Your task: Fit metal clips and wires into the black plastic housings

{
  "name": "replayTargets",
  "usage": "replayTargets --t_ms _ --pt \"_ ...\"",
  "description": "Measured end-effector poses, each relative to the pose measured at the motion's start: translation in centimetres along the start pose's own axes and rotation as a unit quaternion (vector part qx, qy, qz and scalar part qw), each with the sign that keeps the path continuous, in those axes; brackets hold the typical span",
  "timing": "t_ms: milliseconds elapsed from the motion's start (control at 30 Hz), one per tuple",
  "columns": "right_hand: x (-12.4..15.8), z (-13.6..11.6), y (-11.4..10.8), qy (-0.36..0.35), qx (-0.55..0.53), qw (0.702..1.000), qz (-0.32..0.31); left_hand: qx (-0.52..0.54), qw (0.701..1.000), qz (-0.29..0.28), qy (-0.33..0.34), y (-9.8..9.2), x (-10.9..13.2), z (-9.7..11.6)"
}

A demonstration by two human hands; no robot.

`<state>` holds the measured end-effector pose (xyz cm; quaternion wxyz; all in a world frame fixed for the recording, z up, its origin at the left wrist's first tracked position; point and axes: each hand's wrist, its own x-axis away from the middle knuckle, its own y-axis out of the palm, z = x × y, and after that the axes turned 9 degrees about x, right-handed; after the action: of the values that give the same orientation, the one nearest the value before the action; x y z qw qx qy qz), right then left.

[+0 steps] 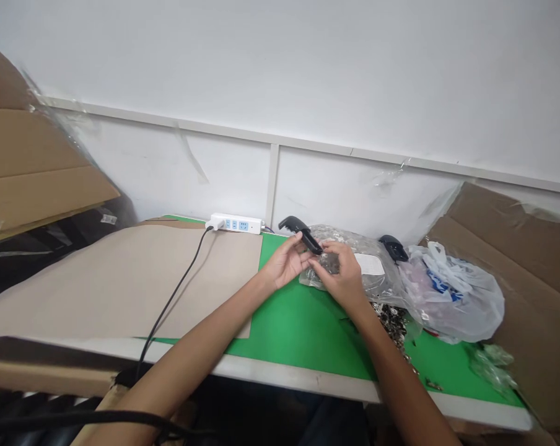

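Note:
Above the green tabletop, my left hand (pixel 287 263) holds a curved black plastic part (pixel 308 239) between thumb and fingers. The part is tilted, its wider, notched end up to the left and its narrow end down to the right. At that lower end is my right hand (pixel 342 272), thumb and fingertips pinched together close against the part. Whether a small piece sits between those fingertips I cannot make out. Behind my right hand lies a clear plastic bag (pixel 386 282) with a white label, and small metal pieces (pixel 394 322) are heaped beside it.
A white power strip (pixel 238 223) with a black cable (pixel 180 285) plugged in stands by the wall. Brown cardboard (pixel 205 266) covers the table's left side. At right are another black part (pixel 393 249), a white plastic bag (pixel 475 303) and a cardboard flap (pixel 531 310).

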<state>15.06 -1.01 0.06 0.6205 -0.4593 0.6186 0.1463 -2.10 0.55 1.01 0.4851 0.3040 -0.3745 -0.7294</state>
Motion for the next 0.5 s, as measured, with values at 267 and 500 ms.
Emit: replayTargets --t_ms 267,500 --pt "0.7 1.0 0.7 0.121 0.071 0.99 0.005 -0.199 0.963 0.023 0.179 0.4 0.4 -0.5" --pt "0.9 1.4 0.7 0.126 0.08 0.988 -0.025 -0.341 0.895 0.017 0.288 0.9 1.0 -1.5"
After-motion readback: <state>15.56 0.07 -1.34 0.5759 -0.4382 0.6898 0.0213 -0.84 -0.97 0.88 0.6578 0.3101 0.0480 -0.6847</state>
